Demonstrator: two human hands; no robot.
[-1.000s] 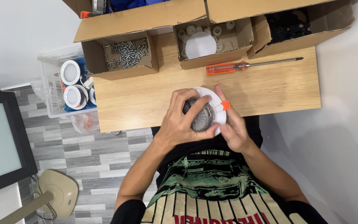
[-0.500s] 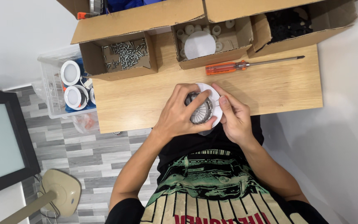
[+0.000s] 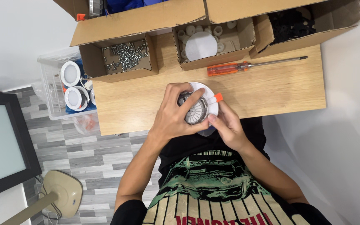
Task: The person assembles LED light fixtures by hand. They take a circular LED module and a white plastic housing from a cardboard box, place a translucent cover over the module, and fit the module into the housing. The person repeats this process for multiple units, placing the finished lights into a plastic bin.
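Table's near edge: hands apparently clasping downlight.

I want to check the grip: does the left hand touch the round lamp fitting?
Touching. The head view shows the left hand with its fingers laid across the grey finned back of the round lamp fitting, with no gap between them.

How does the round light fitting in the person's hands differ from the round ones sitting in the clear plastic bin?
The held light fitting is turned to show its grey ribbed back, gripped by the left hand and right hand over the wooden table; the binned fittings lie untouched, plain white faces up. The held one shows an orange clip; theirs are hidden. All are round with white rims.
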